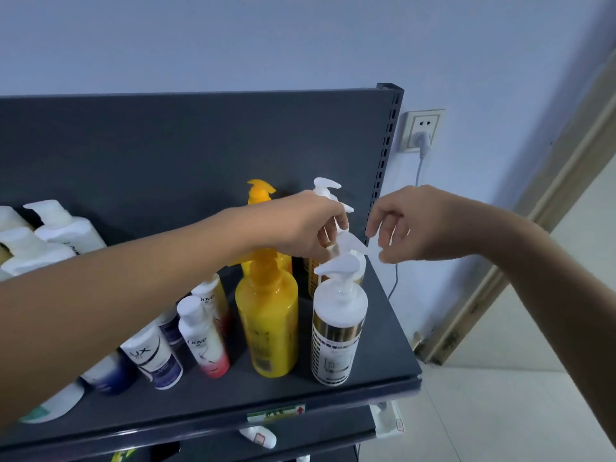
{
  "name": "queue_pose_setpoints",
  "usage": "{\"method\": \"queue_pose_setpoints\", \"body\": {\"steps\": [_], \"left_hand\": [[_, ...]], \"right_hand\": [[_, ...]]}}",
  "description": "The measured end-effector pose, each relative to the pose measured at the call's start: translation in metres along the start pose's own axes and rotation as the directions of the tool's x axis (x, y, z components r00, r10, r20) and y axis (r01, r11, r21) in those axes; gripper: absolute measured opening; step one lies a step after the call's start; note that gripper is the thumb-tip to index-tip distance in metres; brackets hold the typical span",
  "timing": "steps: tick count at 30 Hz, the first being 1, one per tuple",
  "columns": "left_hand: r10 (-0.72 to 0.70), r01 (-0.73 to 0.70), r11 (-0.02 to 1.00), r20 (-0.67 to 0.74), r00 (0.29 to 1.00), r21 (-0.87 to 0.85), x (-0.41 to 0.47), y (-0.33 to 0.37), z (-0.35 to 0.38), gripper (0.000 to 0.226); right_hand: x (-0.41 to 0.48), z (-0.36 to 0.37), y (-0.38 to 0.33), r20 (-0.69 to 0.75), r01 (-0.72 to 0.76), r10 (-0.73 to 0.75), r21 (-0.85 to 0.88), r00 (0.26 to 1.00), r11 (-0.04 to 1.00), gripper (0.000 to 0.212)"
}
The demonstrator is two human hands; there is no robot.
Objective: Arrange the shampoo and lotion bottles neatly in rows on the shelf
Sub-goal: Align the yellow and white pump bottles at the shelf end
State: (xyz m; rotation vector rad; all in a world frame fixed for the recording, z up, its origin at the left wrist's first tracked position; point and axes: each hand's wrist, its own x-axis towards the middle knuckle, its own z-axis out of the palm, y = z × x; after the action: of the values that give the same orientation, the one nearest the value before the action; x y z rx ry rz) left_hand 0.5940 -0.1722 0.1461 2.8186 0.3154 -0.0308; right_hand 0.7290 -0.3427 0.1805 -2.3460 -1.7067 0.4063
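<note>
On the dark shelf, a column of white pump bottles stands at the right end. The front one has a gold band. My left hand reaches over the yellow bottles and pinches the pump head of the white bottle behind it, whose body is mostly hidden. My right hand hovers just right of that pump's nozzle, fingers curled and apart, thumb near the tip. A third white pump stands at the back. The yellow bottles stand in a column to the left, with one in front and another pump behind.
Left of the yellow bottles stand two Dove bottles, a Lux bottle, a dark blue bottle and large white pump bottles. The shelf's right edge lies beside a wall socket with a cable. A lower shelf holds a bottle.
</note>
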Motion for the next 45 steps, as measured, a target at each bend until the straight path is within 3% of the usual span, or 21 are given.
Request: {"method": "queue_pose_setpoints", "body": {"steps": [5,8,13,24,37,45], "left_hand": [[0.060,-0.060,0.998,-0.057,0.997,-0.003,-0.004,0.004,0.014,0.042],[0.019,-0.023,0.998,-0.080,0.997,-0.052,-0.003,0.008,0.018,0.045],[0.094,-0.081,0.990,-0.116,0.989,0.114,-0.001,0.014,0.015,0.035],[0.007,0.008,0.993,-0.125,0.992,0.115,-0.004,0.014,0.014,0.027],[0.013,0.005,0.988,-0.113,0.994,0.156,-0.001,0.017,0.016,0.006],[0.052,-0.033,0.983,-0.099,0.994,0.181,0.002,0.015,0.017,0.005]], "right_hand": [[-0.018,0.022,-0.028,0.092,0.070,-0.075,0.054,0.993,0.996,0.037],[-0.014,0.043,-0.037,-0.005,0.086,-0.086,-0.038,0.996,0.996,0.039],[-0.012,0.067,-0.043,-0.151,0.062,-0.069,-0.052,0.986,0.997,0.039],[-0.011,0.069,-0.046,-0.227,0.037,-0.072,-0.154,0.971,0.987,0.031],[-0.009,0.068,-0.044,-0.204,0.044,-0.093,-0.235,0.975,0.971,0.032],[-0.008,0.069,-0.043,-0.185,0.041,-0.089,-0.250,0.979,0.967,0.034]]}}
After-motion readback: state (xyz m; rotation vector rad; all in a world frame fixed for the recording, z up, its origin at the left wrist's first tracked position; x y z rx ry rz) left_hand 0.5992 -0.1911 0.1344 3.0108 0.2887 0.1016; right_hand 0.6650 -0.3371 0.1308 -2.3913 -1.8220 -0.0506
